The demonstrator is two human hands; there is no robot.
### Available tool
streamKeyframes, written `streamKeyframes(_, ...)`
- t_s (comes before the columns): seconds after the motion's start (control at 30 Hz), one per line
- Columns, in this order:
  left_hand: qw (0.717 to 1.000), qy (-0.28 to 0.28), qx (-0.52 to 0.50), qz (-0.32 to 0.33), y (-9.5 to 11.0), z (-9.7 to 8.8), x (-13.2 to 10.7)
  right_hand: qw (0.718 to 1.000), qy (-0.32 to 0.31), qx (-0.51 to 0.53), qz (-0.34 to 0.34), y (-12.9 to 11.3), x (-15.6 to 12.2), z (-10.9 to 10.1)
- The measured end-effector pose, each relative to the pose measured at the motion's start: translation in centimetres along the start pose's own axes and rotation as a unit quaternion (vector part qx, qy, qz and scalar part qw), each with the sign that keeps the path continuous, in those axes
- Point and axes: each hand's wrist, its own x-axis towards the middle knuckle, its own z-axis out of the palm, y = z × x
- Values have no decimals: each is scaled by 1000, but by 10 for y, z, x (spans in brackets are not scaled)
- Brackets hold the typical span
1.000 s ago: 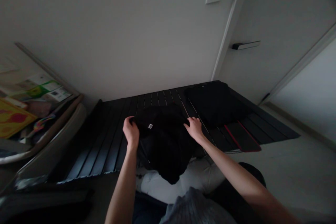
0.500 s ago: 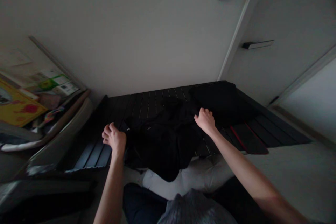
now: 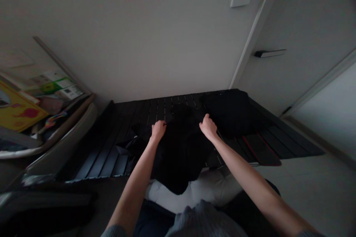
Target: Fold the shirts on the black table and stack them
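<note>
A black garment [image 3: 180,155] lies spread over a dark slatted table [image 3: 104,161], its lower point hanging over the near edge. My left hand [image 3: 159,130] is closed on the garment's upper left part. Closed on its upper right part is my right hand [image 3: 208,126], about level with the left. The cloth is so dark that its exact kind and folds cannot be made out. A small shiny spot shows on the dark cloth left of my left hand.
A dark folded cloth bundle [image 3: 226,111] sits at the back right. Before it lies a flat dark red-edged pad [image 3: 261,150]. A bin [image 3: 66,137] with a yellow book [image 3: 19,107] stands left. A pale cushion [image 3: 205,189] is below the table edge; a wall stands behind.
My left hand has moved right from the garment's left side and closed on the cloth nearer the middle. My right hand has shifted slightly left, still holding the garment.
</note>
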Motion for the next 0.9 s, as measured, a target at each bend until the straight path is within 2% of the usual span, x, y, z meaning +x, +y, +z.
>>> streamKeyframes(0.13,995,88,-11,-52,-15,-14,6,997,-45,-64,-25,12,-19,-14)
streamKeyframes(0.27,984,156,-44,-72,-15,-22,13,968,-156,-134,-140,8,-55,-18)
streamKeyframes(0.33,982,168,-70,-45,-7,-20,19,951,-207,-133,-186,0,-72,-21)
streamKeyframes(0.43,981,152,-114,38,15,-8,24,908,-316,-125,-245,-14,-82,-33)
streamKeyframes(0.47,980,140,-126,69,24,-2,23,903,-319,-120,-261,-18,-80,-38)
streamKeyframes(0.5,977,121,-139,104,32,5,21,911,-290,-113,-270,-22,-74,-43)
streamKeyframes(0.57,964,66,-179,185,48,18,14,948,-154,-92,-263,-30,-53,-50)
streamKeyframes(0.6,952,37,-203,226,53,24,9,960,-83,-82,-255,-32,-39,-51)
streamKeyframes(0.63,938,14,-226,262,57,27,4,964,-42,-74,-251,-34,-24,-48)
streamKeyframes(0.7,922,7,-250,295,60,27,-11,954,-44,-73,-286,-36,6,-36)
streamKeyframes(0.73,928,25,-242,283,58,24,-21,946,-71,-75,-308,-36,18,-27)
streamKeyframes(0.8,956,71,-192,209,52,14,-47,929,-130,-77,-339,-32,36,-6)
streamKeyframes(0.83,973,89,-150,149,48,8,-62,922,-149,-77,-348,-31,40,4)
streamKeyframes(0.9,996,83,-38,8,41,-1,-95,919,-158,-77,-354,-27,41,20)
